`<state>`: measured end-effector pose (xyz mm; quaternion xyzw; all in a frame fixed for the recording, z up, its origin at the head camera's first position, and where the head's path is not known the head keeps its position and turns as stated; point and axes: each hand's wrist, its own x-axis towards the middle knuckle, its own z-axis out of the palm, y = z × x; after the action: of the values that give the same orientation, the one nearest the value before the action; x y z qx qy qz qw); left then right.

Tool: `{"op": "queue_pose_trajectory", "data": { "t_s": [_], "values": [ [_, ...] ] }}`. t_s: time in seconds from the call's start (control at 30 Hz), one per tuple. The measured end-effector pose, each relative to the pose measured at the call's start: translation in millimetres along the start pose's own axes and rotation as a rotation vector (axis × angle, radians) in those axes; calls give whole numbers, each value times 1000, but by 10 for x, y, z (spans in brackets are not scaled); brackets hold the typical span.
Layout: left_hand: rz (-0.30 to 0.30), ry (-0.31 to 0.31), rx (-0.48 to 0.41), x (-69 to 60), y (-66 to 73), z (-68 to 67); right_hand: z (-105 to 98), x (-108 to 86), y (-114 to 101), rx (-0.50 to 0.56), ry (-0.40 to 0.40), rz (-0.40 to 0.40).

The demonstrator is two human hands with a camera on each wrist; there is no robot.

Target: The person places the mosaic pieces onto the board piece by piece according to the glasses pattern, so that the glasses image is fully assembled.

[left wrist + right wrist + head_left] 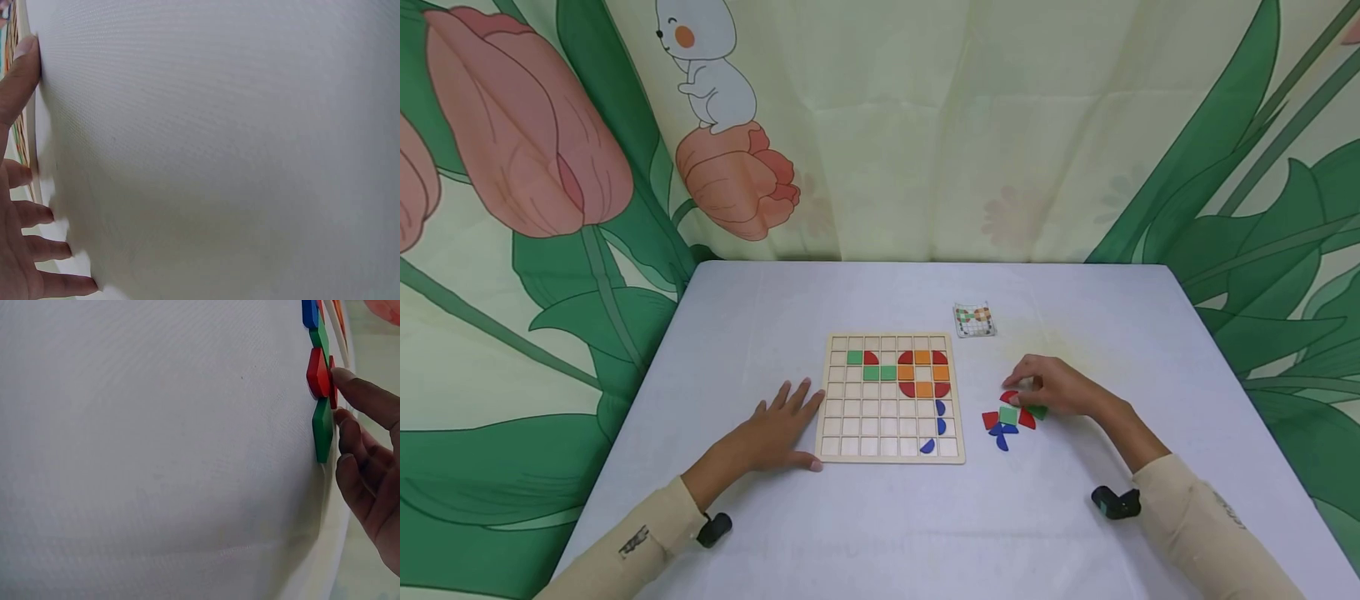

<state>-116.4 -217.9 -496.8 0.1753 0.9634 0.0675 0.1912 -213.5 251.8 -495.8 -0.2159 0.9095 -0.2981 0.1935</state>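
A square wooden grid board [844,408] lies on the table, holding green and orange squares, red quarter-rounds and, at lower right, several blue pieces [928,447]. My left hand [778,433] rests beside its left edge with fingers spread; the left wrist view shows the thumb [17,84] against the board's side. Right of the board, my right hand [1060,387] has its thumb and a curled finger at a red quarter-round [1009,397], pinching it. In the right wrist view, that hand [375,456] is close to a red piece [317,374] and a green piece [322,431].
Loose pieces lie in a small group right of the board, among them a green square [1008,416], a red square [991,420] and blue pieces [1002,442]. A small pattern card [975,329] lies beyond them, near the board's upper right corner. A printed curtain [925,167] hangs behind the table.
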Motion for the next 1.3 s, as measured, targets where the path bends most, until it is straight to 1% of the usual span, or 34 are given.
{"op": "queue_pose_trajectory", "data": {
  "t_s": [0.27, 0.43, 0.63, 0.87, 0.97, 1.17, 1.3],
  "values": [
    [-9, -13, 12, 14, -1, -3, -28, -36, 5, -6, 19, 56],
    [-12, -18, 17, 13, 14, -20, -19, -52, 36, -2, 27, 43],
    [-12, -7, 23, 5, 32, -36, -5, -44, 15, 8, 18, 32],
    [-11, -15, 24, 5, 23, -32, 82, -21, -43, 72, -7, 34],
    [-11, -15, 25, 11, 19, -27, 102, -15, -72, 82, -11, 40],
    [-16, -14, 34, 23, 11, -10, 94, -5, -94, 89, -16, 58],
    [-17, -14, 34, 22, 11, -6, 79, 12, -117, 100, -2, 49]
  ]
}}
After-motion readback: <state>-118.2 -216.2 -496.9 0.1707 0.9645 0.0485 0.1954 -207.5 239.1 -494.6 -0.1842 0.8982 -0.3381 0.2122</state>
